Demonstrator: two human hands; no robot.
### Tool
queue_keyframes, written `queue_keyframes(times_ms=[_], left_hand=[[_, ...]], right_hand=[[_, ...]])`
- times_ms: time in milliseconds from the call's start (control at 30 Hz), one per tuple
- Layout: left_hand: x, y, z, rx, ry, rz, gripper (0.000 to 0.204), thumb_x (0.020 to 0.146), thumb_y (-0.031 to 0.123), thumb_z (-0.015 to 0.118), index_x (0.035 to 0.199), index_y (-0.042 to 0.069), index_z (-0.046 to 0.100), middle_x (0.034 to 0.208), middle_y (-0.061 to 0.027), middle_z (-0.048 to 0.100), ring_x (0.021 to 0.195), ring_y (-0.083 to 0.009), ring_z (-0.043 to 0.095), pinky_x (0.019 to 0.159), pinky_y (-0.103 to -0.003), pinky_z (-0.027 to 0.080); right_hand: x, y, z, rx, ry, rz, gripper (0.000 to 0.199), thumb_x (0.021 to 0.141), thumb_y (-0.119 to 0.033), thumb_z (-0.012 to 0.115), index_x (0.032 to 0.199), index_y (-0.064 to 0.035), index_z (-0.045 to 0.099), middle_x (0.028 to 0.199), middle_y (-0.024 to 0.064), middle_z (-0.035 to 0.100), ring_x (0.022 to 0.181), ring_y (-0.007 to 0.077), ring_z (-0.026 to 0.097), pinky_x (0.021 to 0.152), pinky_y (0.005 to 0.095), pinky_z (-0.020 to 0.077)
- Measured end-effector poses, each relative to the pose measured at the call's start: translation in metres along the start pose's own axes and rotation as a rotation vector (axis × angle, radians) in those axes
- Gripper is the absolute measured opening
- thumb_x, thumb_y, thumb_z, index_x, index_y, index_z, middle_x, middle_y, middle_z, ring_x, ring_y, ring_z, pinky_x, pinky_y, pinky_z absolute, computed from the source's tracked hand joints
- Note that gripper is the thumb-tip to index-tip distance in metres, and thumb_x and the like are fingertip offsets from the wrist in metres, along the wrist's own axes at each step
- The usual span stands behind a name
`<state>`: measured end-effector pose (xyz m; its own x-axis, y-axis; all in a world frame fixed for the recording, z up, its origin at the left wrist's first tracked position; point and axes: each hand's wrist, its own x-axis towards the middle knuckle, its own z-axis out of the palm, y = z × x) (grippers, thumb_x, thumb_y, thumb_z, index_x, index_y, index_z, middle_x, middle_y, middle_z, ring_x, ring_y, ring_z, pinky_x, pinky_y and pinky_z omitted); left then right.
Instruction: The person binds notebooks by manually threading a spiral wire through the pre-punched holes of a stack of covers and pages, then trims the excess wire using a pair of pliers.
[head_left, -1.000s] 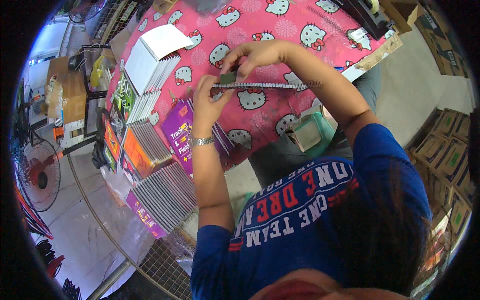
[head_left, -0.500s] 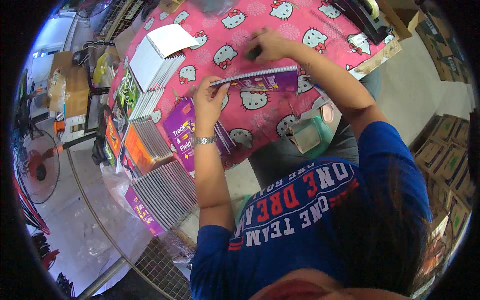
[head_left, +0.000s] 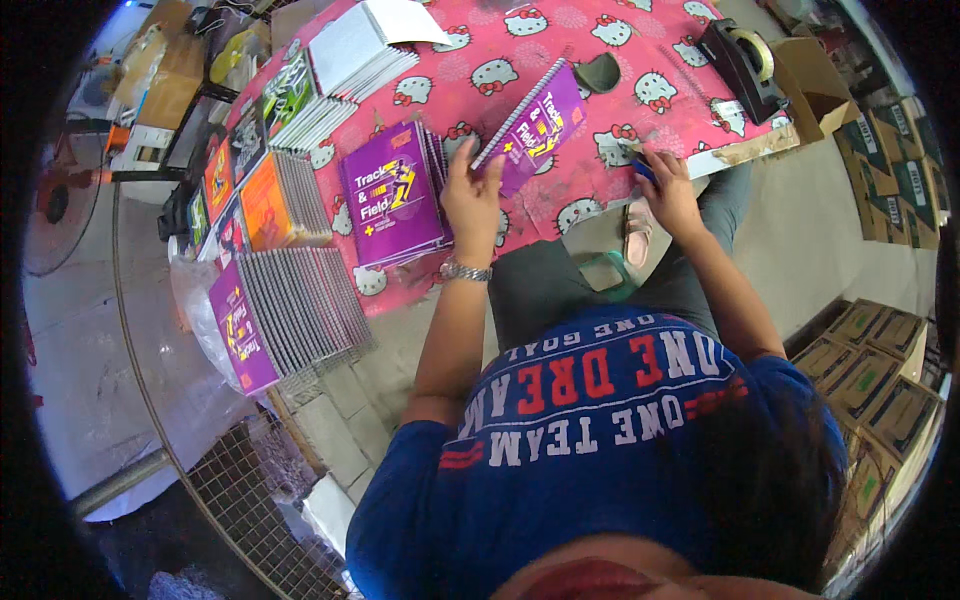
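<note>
My left hand (head_left: 473, 200) holds a purple spiral notebook (head_left: 540, 130) by its lower left corner, thumb and fingers at the spiral edge. The notebook is tilted, its cover facing up and its white spiral running along the upper left side. Close to the table's near edge, my right hand (head_left: 668, 192) is closed around a small blue-handled tool (head_left: 643, 170), whose kind I cannot make out. Beyond the notebook's top lies a dark green, cup-like object (head_left: 598, 73). A pile of purple spiral notebooks (head_left: 385, 200) lies left of my left hand.
Farther left are stacks of grey-spiralled notebooks (head_left: 305, 305), orange notebooks (head_left: 270, 205), green notebooks (head_left: 290, 92) and white-paged notebooks (head_left: 355, 50). A black tape dispenser (head_left: 742, 75) stands at the far right beside an open cardboard box (head_left: 810, 75). Cartons (head_left: 865, 360) are stacked on the floor.
The notebook has turned from spiral edge up to a tilted, cover-up position. My right hand has come from beyond it to the near right, where the blue-handled tool shows. The view has shifted.
</note>
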<state>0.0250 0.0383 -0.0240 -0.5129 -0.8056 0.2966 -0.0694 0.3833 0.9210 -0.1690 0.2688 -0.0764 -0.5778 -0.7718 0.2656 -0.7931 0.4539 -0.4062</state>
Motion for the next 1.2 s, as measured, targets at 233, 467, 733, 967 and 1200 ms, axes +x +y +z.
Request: queue_keyframes(times_ms=[233,467,733,967,1200], left_hand=[[-0.002,-0.012,-0.002,-0.079,-0.046,-0.122,0.016,0.089,0.011,0.066,0.099,-0.001,0.064,0.083,-0.0100,0.063,0.065,-0.0143,0.064,0.056,-0.028,0.049],[-0.012,-0.013,-0.003,0.045,0.073,0.187,0.017,0.079,0.001,0.065,0.096,0.001,0.068,0.077,-0.0119,0.063,0.063,-0.0211,0.061,0.058,-0.034,0.048],[-0.019,0.005,-0.013,0.006,0.111,0.236,0.016,0.082,-0.004,0.062,0.096,-0.004,0.068,0.079,-0.0084,0.064,0.064,-0.0137,0.065,0.053,-0.028,0.053],[-0.023,0.046,-0.048,0.062,0.215,0.329,0.016,0.081,-0.003,0.064,0.096,-0.001,0.069,0.077,-0.0073,0.063,0.064,-0.0147,0.063,0.055,-0.030,0.051],[0.054,0.125,-0.131,0.267,0.342,0.617,0.009,0.080,0.010,0.064,0.089,0.006,0.064,0.087,-0.0102,0.063,0.078,-0.0271,0.060,0.069,-0.037,0.047]], right_hand=[[0.036,-0.150,-0.038,0.324,0.038,-0.314,0.053,0.076,-0.020,0.071,0.126,-0.0091,0.058,0.118,0.0127,0.058,0.109,0.0329,0.052,0.094,0.0444,0.0408],[0.035,-0.167,-0.025,0.094,0.027,-0.367,0.054,0.074,-0.024,0.072,0.124,-0.0090,0.059,0.112,0.0140,0.060,0.103,0.0332,0.055,0.089,0.0449,0.0434],[0.029,-0.181,-0.044,0.296,0.039,-0.316,0.046,0.074,-0.014,0.071,0.118,-0.0032,0.062,0.102,0.0168,0.061,0.096,0.0338,0.060,0.085,0.0420,0.0480],[0.038,-0.209,-0.075,1.569,-0.670,0.543,0.033,0.094,-0.022,0.057,0.121,-0.0031,0.058,0.096,0.0084,0.066,0.077,0.0245,0.066,0.068,0.0381,0.0521],[0.044,-0.194,-0.055,0.890,-0.460,-0.029,0.037,0.095,-0.020,0.056,0.128,-0.0021,0.055,0.109,0.0095,0.062,0.093,0.0172,0.058,0.085,0.0306,0.0468]])
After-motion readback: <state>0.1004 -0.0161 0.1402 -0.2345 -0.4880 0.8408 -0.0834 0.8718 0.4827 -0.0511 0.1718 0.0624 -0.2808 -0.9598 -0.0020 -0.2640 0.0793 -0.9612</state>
